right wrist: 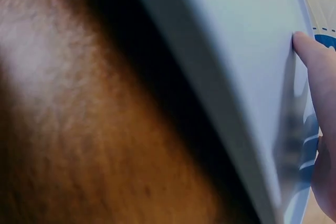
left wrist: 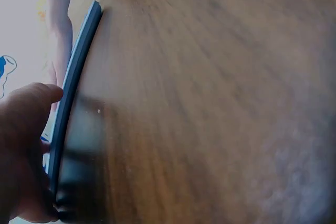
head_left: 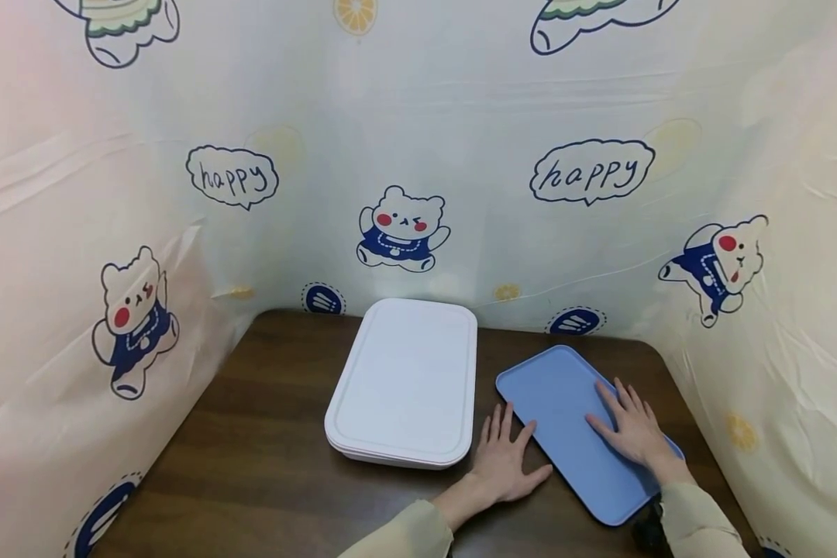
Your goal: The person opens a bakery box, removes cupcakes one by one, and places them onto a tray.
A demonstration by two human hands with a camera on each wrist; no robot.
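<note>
A blue rectangular tray lies at a slant on the right part of the table. My right hand rests on its right side with fingers spread; in the right wrist view the thumb touches the tray's surface. Beside the tray's left edge is my left hand, fingers apart, between the tray and a white lidded box. From the left wrist the tray shows edge-on, with the left thumb right at its rim.
The box stands near the table's middle, towards the back. Dark brown wood of the table stretches to its left. A pale curtain printed with bears hangs behind and along both sides. A dark strap shows at the right wrist.
</note>
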